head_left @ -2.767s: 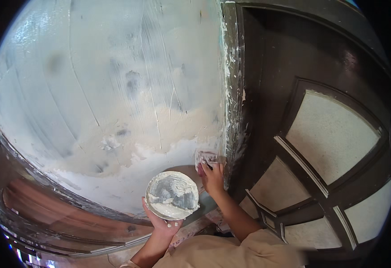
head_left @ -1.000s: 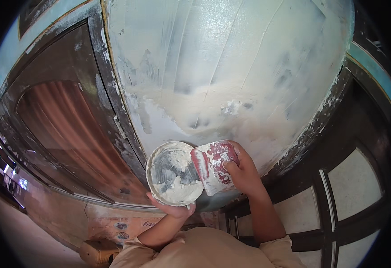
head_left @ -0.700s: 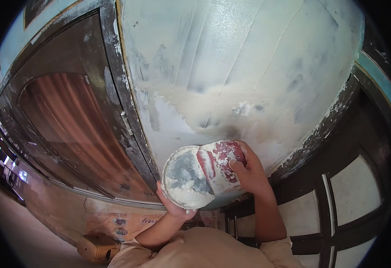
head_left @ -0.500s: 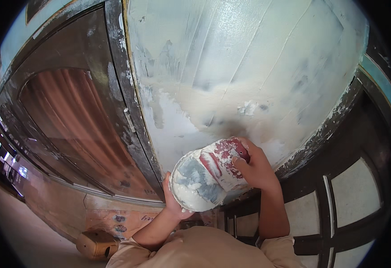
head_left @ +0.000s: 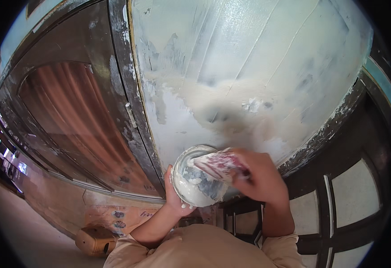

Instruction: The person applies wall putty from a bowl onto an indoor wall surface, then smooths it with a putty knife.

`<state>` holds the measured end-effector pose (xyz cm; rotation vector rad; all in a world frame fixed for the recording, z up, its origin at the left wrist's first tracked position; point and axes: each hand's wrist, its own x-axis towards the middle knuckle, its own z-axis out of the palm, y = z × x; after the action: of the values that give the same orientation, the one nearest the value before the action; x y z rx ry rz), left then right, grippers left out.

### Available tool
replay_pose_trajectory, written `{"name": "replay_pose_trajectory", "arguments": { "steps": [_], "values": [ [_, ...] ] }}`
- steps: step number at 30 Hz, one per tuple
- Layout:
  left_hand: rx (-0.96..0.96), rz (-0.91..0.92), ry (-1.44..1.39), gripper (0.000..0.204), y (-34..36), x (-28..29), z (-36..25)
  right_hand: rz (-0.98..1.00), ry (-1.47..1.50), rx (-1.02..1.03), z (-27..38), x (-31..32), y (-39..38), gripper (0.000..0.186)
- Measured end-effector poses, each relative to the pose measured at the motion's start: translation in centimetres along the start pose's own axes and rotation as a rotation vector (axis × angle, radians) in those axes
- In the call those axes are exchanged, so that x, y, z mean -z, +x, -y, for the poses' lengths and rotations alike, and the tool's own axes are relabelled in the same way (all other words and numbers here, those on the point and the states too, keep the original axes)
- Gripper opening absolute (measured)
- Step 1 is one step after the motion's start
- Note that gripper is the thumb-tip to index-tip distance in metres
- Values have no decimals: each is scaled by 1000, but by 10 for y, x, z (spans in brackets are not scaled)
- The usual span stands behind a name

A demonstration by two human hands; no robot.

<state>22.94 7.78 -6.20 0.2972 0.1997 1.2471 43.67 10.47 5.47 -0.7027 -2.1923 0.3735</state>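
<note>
My left hand [head_left: 176,196] grips a round, shallow container [head_left: 186,185] from the left and below, with white paste smeared over its grey interior. Closed around a paste-caked red scraper [head_left: 215,166], my right hand [head_left: 260,178] is at the container's right side, and the scraper's blade reaches over the inside, slightly blurred. Behind both stands a pale wall [head_left: 235,53], roughly patched with cream and white filler and lightly streaked.
At left is a dark wooden door [head_left: 70,49] with a reddish curtained pane and worn frame. A dark panelled door [head_left: 311,187] with light insets is at right. Low at left sit a wooden-looking brown box [head_left: 92,239] and an orange printed sheet [head_left: 101,214].
The view has shifted from the wall's right edge to include the left door. My right hand has left the wall for the container and has tilted the scraper lower over it since half a second ago.
</note>
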Motion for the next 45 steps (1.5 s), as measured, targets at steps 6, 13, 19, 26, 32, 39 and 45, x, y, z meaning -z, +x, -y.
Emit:
{"name": "replay_pose_trajectory", "arguments": {
  "steps": [6, 13, 19, 26, 32, 39, 45],
  "values": [
    [-62, -28, 21, 80, 4, 2, -3, 80, -47, -23, -1, -6, 7, 47],
    [-81, -12, 30, 83, -1, -2, -4, 11, -27, -190, -14, -14, 19, 44],
    [-103, -134, 33, 79, 0, -8, -3, -162, 372, -320, -47, -50, 12, 43],
    [-101, -107, 29, 77, 2, -6, -5, 25, 105, -158, -8, -39, 32, 41],
    [-147, -94, 25, 79, 2, -6, -13, 109, 67, -155, 21, -23, 40, 42],
    [-180, -98, -14, 78, 1, -5, -19, 120, 64, -173, 16, -33, 48, 43],
    [-165, -49, 6, 75, 0, 1, -27, 136, -6, -112, 22, -32, 55, 42]
  ]
}}
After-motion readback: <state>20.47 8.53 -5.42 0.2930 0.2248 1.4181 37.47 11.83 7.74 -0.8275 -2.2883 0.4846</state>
